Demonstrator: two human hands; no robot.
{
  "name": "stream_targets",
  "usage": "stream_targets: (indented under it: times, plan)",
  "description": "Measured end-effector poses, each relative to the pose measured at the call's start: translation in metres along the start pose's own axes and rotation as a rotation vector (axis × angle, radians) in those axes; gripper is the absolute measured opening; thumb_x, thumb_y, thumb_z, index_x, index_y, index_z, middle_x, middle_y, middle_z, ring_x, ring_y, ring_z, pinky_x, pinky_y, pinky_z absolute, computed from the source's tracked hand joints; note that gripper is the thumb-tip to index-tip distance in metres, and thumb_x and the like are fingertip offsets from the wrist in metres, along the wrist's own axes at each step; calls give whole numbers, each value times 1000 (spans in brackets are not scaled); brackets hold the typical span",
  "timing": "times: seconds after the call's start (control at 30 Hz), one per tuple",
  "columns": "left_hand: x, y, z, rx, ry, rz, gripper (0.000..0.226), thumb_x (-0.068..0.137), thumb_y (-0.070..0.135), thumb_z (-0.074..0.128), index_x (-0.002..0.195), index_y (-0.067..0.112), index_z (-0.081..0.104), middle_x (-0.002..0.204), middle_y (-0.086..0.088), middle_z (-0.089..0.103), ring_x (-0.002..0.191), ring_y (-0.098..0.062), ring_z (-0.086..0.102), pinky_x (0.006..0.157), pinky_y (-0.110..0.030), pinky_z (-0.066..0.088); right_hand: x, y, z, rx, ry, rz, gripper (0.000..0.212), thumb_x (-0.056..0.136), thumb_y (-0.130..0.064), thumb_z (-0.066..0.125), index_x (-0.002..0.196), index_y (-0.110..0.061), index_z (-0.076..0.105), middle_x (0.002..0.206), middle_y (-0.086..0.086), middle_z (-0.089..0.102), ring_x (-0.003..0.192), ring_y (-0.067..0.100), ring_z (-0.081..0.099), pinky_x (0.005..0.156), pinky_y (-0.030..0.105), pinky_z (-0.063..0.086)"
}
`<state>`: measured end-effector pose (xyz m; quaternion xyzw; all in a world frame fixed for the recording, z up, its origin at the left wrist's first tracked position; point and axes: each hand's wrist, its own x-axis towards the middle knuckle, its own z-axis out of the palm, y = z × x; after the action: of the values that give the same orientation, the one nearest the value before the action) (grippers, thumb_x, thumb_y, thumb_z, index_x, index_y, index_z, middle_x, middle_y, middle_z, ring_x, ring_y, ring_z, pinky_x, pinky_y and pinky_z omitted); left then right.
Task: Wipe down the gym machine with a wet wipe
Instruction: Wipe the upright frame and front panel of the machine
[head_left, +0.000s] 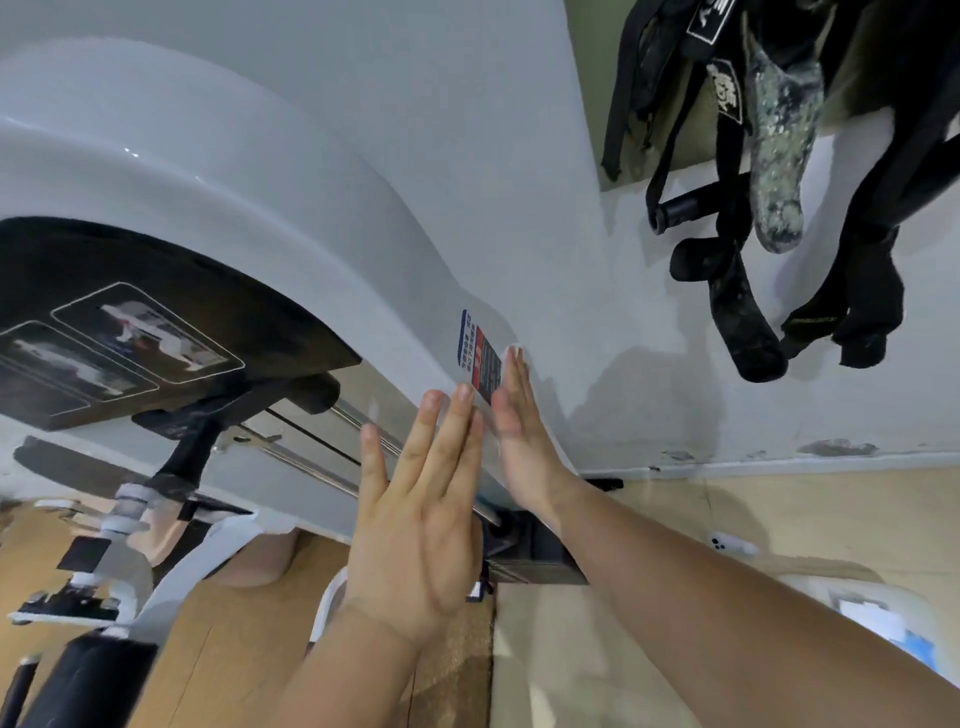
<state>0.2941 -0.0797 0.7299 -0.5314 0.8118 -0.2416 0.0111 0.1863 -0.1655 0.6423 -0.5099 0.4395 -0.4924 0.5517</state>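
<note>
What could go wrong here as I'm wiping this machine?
The right hand presses the wipe right by the sticker; moisture may lift its edge or smear the print. Only a sliver of wipe shows past that hand, so it may slip out against the smooth shroud.

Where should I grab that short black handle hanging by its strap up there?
Wrap your fingers round the middle of the short black handle, probably reaching in from the front. It is a round bar lying crosswise, and its strap seems to join at one end, so the middle looks free.
</note>
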Motion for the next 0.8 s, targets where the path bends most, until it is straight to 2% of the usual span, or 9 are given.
stream_targets:
  times: [0.1, 0.2, 0.3, 0.4, 0.53, 0.57, 0.63, 0.73, 0.8]
  plan:
    - [-5, 0, 15, -51, -4, 42, 83, 74, 17, 41, 157, 9, 33, 170, -5, 15, 158, -24, 5, 122, -62, 7, -12, 4, 10, -63, 10, -126, 89, 83, -93, 13, 152, -43, -13, 162, -25, -19, 151, -7, -19, 126, 27, -9]
    - [-17, 3, 40, -64, -34, 117, 74, 77, 18, 42, 150, 4, 46, 167, -9, 23, 156, -27, 13, 119, -65, 13, -36, 47, 13, -17, -13, -86, 68, 94, -82, 21, 147, -58, -14, 167, -22, -20, 153, -3, -17, 129, 42, -3]
    - [-27, 14, 65, -51, -74, 148, 76, 78, 19, 35, 152, 4, 41, 168, -11, 22, 156, -29, 15, 119, -65, 15, -51, 87, 5, -38, -58, 16, 80, 86, -92, 21, 146, -55, -18, 166, -22, -23, 152, -4, -19, 130, 42, -3]
    - [-24, 30, 87, -66, -39, 115, 79, 76, 17, 32, 154, 7, 33, 167, -10, 25, 155, -29, 17, 120, -64, 9, -38, 114, -5, -66, -68, 18, 87, 88, -90, 19, 151, -44, -20, 163, -24, -29, 151, -5, -23, 129, 45, -3]
    - [-15, 49, 119, 52, -51, 68, 95, 64, 19, 62, 155, 9, 37, 168, -8, 21, 157, -34, 6, 122, -62, -8, -8, 124, -28, -48, -103, 37, 110, 76, -99, 14, 158, -35, -18, 161, -27, -29, 147, -11, -25, 129, 43, -5]
    - [-16, 53, 125, 76, -49, 58, 98, 64, 20, 65, 156, 9, 35, 169, -7, 20, 157, -34, 5, 121, -62, -9, -2, 125, -32, -46, -112, 18, 110, 73, -101, 12, 158, -37, -18, 161, -29, -28, 147, -12, -24, 129, 42, -6]
    - [-18, 60, 137, 101, 11, 20, 90, 72, 24, 55, 158, 11, 31, 169, -7, 17, 157, -33, 5, 121, -64, -7, 5, 125, -33, -70, -119, -90, 109, 73, -99, 6, 159, -36, -16, 163, -26, -27, 148, -9, -24, 128, 39, -10]
    - [-21, 70, 157, 115, 143, -47, 77, 83, 22, 45, 158, 13, 29, 170, -5, 16, 157, -29, 7, 121, -64, -3, -4, 142, -24, -157, -102, -347, 107, 82, -90, 0, 161, -18, -11, 169, -7, -21, 155, 6, -21, 127, 32, -12]
    - [-25, 77, 176, 116, 205, -65, 71, 89, 22, 41, 158, 11, 28, 170, -4, 14, 157, -27, 7, 122, -63, -3, -15, 184, -17, -232, -80, -457, 99, 93, -82, 5, 160, -10, -8, 171, 2, -17, 158, 19, -17, 128, 39, -8]
